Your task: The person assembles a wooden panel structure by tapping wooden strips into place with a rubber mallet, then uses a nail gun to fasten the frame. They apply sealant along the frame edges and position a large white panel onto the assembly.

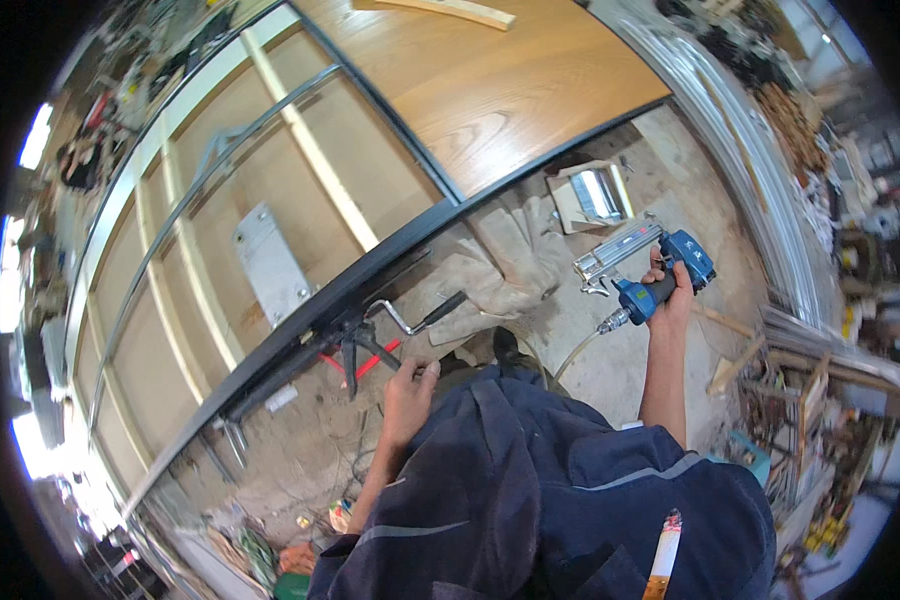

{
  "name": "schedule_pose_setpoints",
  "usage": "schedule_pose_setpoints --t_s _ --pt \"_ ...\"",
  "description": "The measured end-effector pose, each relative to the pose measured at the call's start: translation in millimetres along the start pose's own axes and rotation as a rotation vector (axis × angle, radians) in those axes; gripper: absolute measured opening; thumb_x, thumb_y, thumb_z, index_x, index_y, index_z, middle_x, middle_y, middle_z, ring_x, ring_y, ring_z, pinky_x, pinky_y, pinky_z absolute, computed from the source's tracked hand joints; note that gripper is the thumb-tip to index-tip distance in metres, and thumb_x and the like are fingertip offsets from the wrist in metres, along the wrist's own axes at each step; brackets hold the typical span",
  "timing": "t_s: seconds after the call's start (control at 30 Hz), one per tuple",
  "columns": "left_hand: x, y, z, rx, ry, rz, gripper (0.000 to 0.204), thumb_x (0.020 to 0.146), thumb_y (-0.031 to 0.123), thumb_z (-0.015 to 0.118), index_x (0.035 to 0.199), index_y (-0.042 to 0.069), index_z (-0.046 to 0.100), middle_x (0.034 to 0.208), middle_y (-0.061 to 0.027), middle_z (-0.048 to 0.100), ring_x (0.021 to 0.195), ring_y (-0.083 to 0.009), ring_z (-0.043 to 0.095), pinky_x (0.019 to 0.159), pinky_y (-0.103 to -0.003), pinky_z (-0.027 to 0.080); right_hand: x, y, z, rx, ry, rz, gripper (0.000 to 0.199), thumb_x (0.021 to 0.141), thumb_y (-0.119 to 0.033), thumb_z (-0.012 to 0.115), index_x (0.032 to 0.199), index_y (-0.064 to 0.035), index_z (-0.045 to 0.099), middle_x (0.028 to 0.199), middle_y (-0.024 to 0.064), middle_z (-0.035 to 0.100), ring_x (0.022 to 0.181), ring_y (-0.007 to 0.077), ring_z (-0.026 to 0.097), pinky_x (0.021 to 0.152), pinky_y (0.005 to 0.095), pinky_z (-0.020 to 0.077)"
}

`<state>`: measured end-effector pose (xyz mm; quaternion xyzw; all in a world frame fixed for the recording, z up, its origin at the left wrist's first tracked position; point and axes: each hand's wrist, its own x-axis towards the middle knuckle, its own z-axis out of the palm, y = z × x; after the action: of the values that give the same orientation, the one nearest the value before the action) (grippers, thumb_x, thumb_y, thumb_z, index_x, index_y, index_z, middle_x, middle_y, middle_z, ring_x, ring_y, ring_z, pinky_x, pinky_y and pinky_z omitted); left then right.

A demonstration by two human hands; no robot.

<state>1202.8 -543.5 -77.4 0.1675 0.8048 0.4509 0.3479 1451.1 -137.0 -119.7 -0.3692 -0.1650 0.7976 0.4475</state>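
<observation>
A blue and silver air nail gun [660, 272] is gripped in my right hand [673, 290], its nose pointing left. An air hose [573, 357] runs from its handle fitting down toward my body. My left hand [407, 400] hangs low beside the black legs of a stand [350, 355], its fingers curled. The tip of one leg meets the fingertips, and whether they hold anything is hidden. Just above that hand is a bent crank with a black grip [443, 308]. A large black-edged frame [370, 262] with pale wooden slats [305, 140] lies on the stand.
A wood-grain sheet [490, 90] covers the frame's far right part, with a loose wood strip [460, 10] on it. A grey metal plate [272, 262] lies among the slats. Right of the frame are an open box [590, 197] and long metal profiles [745, 160]. A cigarette [663, 560] shows low.
</observation>
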Motion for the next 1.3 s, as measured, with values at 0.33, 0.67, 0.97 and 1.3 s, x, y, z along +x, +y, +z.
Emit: schedule_pose_setpoints --t_s 0.33,0.67,0.97,1.3 --pt "-95 -86 50 0.104 0.3 -0.273 0.036 0.099 0.033 0.064 0.11 -0.002 0.068 0.096 -0.023 0.073 0.092 -0.0358 0.072 0.079 -0.044 0.054 160 63 18 -0.001 -0.264 0.368 0.044 0.104 -0.036 0.049 0.122 0.0016 0.065 0.082 0.0054 0.061 0.076 0.0196 0.058 0.079 0.034 0.0526" --pt "-270 -297 137 0.166 0.339 -0.771 0.039 0.086 0.037 0.071 0.114 0.009 0.071 0.099 -0.0215 0.072 0.095 -0.0393 0.07 0.083 -0.047 0.055 170 86 39 -0.405 -0.098 0.311 0.05 0.102 -0.042 0.059 0.131 -0.0006 0.06 0.113 0.0121 0.069 0.102 0.0266 0.065 0.094 0.0422 0.0537" --pt "-291 -337 169 0.084 0.527 -0.826 0.046 0.094 0.045 0.065 0.11 0.002 0.072 0.108 -0.0244 0.072 0.104 -0.0412 0.069 0.088 -0.05 0.054 120 29 30 -1.166 -0.283 0.008 0.029 0.097 -0.022 0.063 0.119 -0.0025 0.062 0.093 0.0055 0.064 0.077 0.0179 0.066 0.062 0.0305 0.0526" --pt "-339 -441 92 -0.275 0.457 -0.744 0.036 0.095 0.036 0.063 0.093 0.002 0.075 0.081 -0.0191 0.074 0.078 -0.0364 0.072 0.074 -0.045 0.056 -134 171 68 -1.399 -0.569 0.049 0.028 0.095 -0.019 0.065 0.116 -0.0012 0.068 0.083 0.0045 0.067 0.071 0.0127 0.066 0.06 0.0271 0.0519"
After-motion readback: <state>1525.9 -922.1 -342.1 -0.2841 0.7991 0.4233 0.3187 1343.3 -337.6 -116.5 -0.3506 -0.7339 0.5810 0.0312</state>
